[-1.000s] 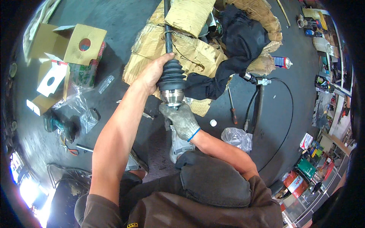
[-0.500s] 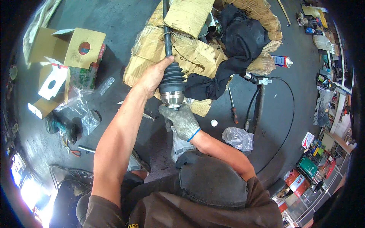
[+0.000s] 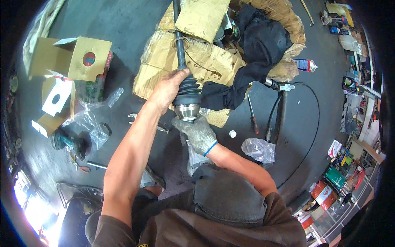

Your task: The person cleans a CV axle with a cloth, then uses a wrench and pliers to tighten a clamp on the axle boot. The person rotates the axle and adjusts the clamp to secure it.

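A black rubber boot (image 3: 189,94) with ring-shaped folds sits in the middle, on a long dark rod (image 3: 180,53), in front of the person and over the near edge of some torn cardboard (image 3: 150,68). The far end of the rod is cut off by the top of the view. Below the boot is a shiny silver joint (image 3: 186,110), and its bottom end is hard to see because a glove covers it. The left hand (image 3: 169,91) is bare and wrapped around the boot, with its thumb up by the rod (the other fingers mostly hide behind the folds). The right hand (image 3: 197,133) wears a gray glove with a blue edge and is curled around the bottom of the silver joint, its fingertips tucked out of sight. The two hands are apart from each other. To the right of the boot, a black cloth (image 3: 263,37) is bunched up on the cardboard, and I cannot tell what is under it. Near it are a spray can (image 3: 304,65), a screwdriver (image 3: 254,123), a small white cap (image 3: 233,133) and a crinkly clear bag (image 3: 258,150). On the left, an open box (image 3: 89,61) stands near a green power tool (image 3: 70,143), which is dark and hard to make out. Far right, the crowded shelves (image 3: 366,142) bend and get cut off at the round edge.
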`<state>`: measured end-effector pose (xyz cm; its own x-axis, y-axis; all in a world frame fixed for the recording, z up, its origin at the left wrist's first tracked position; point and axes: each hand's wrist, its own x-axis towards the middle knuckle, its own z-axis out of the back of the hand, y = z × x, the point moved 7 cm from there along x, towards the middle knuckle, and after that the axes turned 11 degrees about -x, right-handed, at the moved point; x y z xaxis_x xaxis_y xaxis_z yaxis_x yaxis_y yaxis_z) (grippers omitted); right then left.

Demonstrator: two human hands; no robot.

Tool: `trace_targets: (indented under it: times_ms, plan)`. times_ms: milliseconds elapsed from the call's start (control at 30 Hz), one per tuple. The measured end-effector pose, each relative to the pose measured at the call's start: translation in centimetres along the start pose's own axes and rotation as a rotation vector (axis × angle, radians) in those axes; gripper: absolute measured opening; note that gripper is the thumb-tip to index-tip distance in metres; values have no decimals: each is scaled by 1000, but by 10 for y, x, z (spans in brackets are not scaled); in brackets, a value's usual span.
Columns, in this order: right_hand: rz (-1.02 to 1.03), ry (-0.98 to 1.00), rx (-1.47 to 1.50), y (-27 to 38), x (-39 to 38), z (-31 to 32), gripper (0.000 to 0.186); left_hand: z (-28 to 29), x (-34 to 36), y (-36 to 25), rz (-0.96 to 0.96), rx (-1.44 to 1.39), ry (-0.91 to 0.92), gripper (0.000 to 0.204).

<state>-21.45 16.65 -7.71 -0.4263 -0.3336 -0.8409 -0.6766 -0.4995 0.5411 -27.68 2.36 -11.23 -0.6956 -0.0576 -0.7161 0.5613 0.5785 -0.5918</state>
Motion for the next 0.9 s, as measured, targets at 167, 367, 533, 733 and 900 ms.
trace_targets:
  times_ms: [167, 367, 533, 733, 900]
  plan:
    - [-8, 0, 14, -1, 1, -1, 23, 0, 2, -2, -1, 3, 4, 40]
    - [20, -17, 57, -6, 5, -2, 24, 1, -2, -6, 27, 95, -25, 40]
    - [11, -5, 80, -7, 5, -1, 23, 0, -5, -9, 32, 83, -31, 41]
    - [-18, -2, 36, -5, 4, -1, 21, -1, -10, -6, 61, 70, -34, 44]
    - [-11, -22, 5, -5, 4, 0, 19, -3, -13, -1, 61, 20, -36, 41]
